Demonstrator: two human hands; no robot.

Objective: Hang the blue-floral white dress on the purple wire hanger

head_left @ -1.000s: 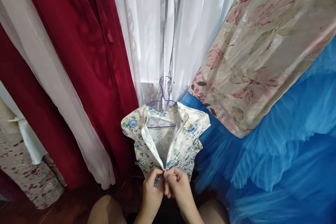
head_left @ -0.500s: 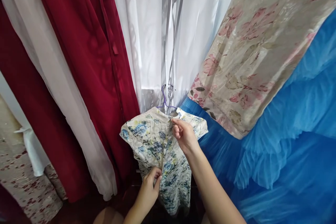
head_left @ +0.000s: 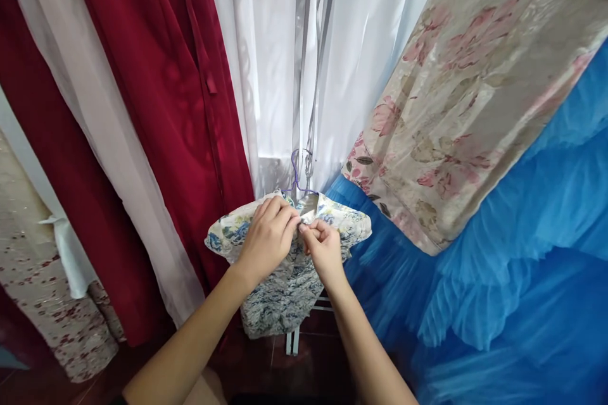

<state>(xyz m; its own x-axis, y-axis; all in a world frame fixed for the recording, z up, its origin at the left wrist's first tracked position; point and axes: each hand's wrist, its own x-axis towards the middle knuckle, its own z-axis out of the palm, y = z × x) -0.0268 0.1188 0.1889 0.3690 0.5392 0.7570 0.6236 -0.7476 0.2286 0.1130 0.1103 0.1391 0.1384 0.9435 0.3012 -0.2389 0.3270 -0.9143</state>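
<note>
A white dress with blue and yellow flowers [head_left: 285,294] hangs on a purple wire hanger [head_left: 295,174] in front of me. My left hand [head_left: 270,231] pinches the dress at the neckline opening, fingers closed on its edge. Close beside it, my right hand [head_left: 323,243] pinches the other edge of the neckline, its thumb and forefinger almost meeting the left fingertips. Whatever small fastening may lie between the fingertips is hidden. Below the hands the skirt is bunched and wrinkled.
Dark red gowns [head_left: 156,107] and a pale pink one [head_left: 102,107] hang at the left. White fabric [head_left: 275,63] with grey ribbons [head_left: 311,76] is behind the hanger. At the right hang a beige floral dress [head_left: 456,120] and blue ruffled tulle [head_left: 498,291]. A metal stand foot [head_left: 292,343] rests on the dark floor.
My left hand has risen from the dress's middle to the neckline, meeting my right hand, which has shifted slightly down. The skirt's lower edge has swung up and left.
</note>
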